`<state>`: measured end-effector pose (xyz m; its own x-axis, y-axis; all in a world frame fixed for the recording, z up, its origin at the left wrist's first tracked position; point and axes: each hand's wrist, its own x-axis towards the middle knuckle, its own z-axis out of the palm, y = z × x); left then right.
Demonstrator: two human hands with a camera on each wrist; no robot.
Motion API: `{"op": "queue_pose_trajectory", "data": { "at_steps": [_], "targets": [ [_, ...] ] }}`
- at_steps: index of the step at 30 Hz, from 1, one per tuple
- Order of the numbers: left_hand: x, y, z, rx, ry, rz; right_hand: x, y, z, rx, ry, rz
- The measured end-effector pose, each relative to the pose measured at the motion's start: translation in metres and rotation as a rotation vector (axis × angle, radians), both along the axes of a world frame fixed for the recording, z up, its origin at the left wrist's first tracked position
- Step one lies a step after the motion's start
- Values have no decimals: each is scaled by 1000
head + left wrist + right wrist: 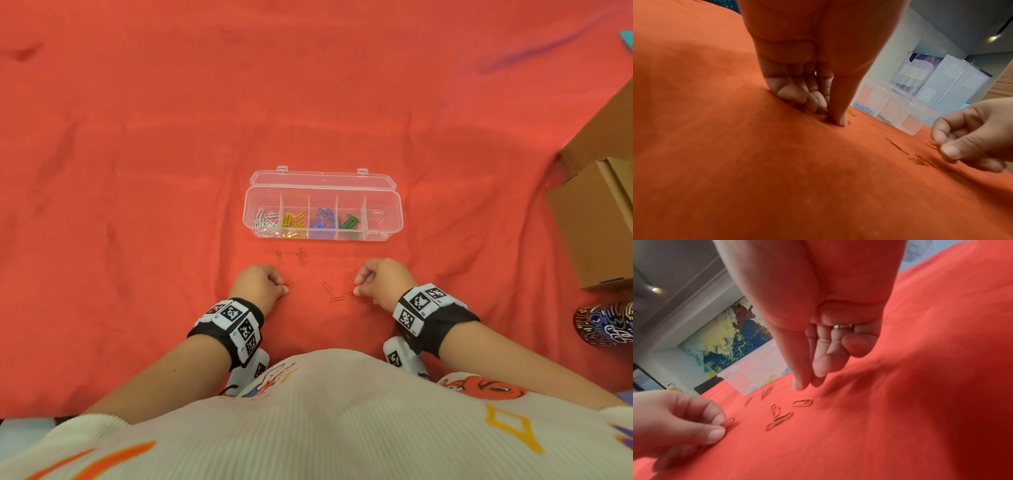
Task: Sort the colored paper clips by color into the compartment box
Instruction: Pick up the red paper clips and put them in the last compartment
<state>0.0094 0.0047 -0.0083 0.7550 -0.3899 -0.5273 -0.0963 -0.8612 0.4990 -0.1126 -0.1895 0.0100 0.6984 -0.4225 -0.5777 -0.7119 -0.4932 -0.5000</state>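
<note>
A clear compartment box (390,202) lies open on the red cloth, with white (265,222), yellow (294,221), blue (322,219) and green (348,222) clips in separate compartments. The rightmost compartment looks bare. Several red paper clips (301,257) lie loose in front of the box, hard to see against the cloth. My left hand (286,286) pinches one red clip (729,424) between thumb and forefinger, low on the cloth. My right hand (356,286) hovers with curled fingers just above another red clip (802,402) and holds nothing.
Brown cardboard boxes (596,219) stand at the right edge, and a patterned dark cup (606,323) lies below them. The red cloth (137,171) spreads wide around the box, with folds. My body is close behind the hands.
</note>
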Motion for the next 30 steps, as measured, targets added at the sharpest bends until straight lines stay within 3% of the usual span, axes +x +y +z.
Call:
{"op": "queue_pose_trajectory", "data": {
  "at_steps": [3, 19, 27, 30],
  "targets": [
    [-1, 5, 2, -36, -3, -14, 2, 8, -3, 53, -1, -13],
    [7, 0, 5, 18, 31, 18, 1, 20, -4, -93, 116, 103],
    [6, -8, 9, 110, 40, -110, -2, 16, -2, -89, 122, 252],
    [3, -13, 15, 153, 21, -183, 0, 11, -2, -102, 67, 225]
  ]
}}
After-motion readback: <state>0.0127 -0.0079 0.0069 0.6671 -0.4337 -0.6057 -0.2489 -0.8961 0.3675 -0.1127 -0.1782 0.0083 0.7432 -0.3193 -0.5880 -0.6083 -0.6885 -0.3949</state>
